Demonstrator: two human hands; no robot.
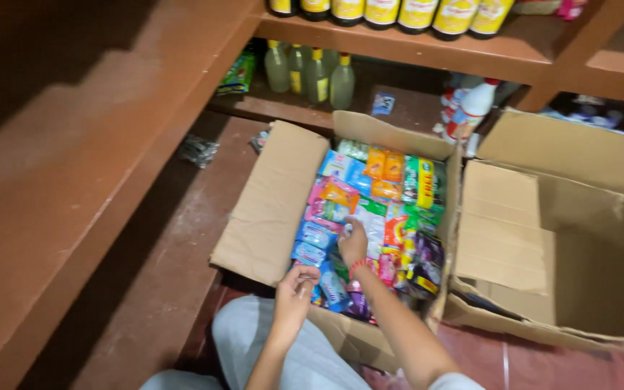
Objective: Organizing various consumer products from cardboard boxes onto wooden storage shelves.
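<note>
An open cardboard box stands on the floor in front of me, filled with several colourful sachets and small packets. My right hand reaches into the box and rests on the packets near its middle, with a red band at the wrist. My left hand hovers at the box's near edge, fingers curled around something small that I cannot make out. My knee in grey fabric sits just below the box.
A second cardboard box, nearly empty, lies to the right. Wooden shelves behind hold yellow-labelled dark bottles, pale green bottles and a white bottle. A brown wooden shelf side runs along the left.
</note>
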